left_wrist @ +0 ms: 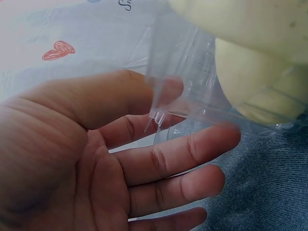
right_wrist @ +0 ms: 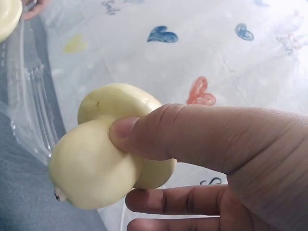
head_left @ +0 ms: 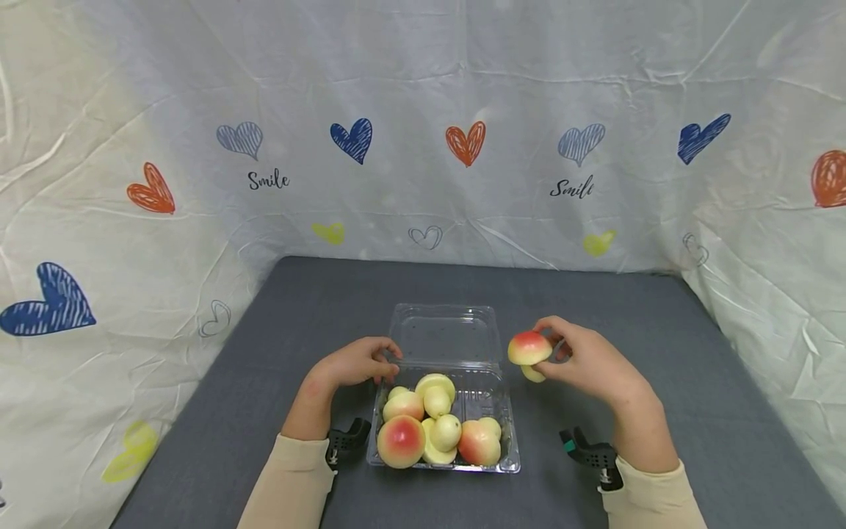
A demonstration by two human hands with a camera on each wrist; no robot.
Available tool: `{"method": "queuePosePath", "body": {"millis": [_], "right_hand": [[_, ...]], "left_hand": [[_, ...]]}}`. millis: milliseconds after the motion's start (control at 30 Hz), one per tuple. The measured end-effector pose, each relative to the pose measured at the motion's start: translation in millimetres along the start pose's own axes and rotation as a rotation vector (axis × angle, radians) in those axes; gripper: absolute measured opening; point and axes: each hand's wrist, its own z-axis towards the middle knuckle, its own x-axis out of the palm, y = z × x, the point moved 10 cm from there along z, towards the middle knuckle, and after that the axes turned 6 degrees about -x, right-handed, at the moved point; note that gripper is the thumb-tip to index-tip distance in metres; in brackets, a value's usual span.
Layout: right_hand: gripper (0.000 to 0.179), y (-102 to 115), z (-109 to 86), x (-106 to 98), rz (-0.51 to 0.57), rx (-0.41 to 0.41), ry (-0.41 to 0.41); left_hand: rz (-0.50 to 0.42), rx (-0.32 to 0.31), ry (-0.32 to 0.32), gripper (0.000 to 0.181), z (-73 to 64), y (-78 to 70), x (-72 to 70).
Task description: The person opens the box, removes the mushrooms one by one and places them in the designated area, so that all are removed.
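Note:
My right hand [head_left: 581,360] pinches a toy mushroom [head_left: 529,347] by its pale stem, beside the clear plastic container and to its right. The cap is red on top, fading to yellow. In the right wrist view, my thumb presses the mushroom [right_wrist: 96,163] where stem meets cap. My left hand [head_left: 360,361] holds the back left corner of the clear container [head_left: 485,393], near the lid's hinge. From the left wrist view, the thumb and fingers [left_wrist: 192,149] straddle the thin plastic wall. Several more toy mushrooms [head_left: 401,441] lie inside, some cap up, others stem up.
The container's lid [head_left: 444,334] lies folded back, away from me. Dark grey cloth covers the table [head_left: 595,294]. A white sheet [head_left: 410,59] printed with hearts hangs behind and at both sides. Black straps [head_left: 591,452] sit at both wrists.

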Motion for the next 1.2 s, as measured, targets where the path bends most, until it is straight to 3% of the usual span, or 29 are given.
{"method": "queuePosePath", "body": {"millis": [433,800,1200], "right_hand": [[0.049,-28,6.5,1,-0.121,0.116,-0.013],[0.053,-58,12.2,18,-0.139,0.188,0.027],[0.058,-68,16.8,35,-0.139,0.239,0.052]], "left_hand": [[0.014,-0.026,-0.036,0.030,-0.4,0.2,-2.3],[0.014,-0.022,-0.045,0.028,0.4,1.1,-0.6],[0.014,-0.015,-0.054,0.029,2.9,1.6,-1.2]]}}
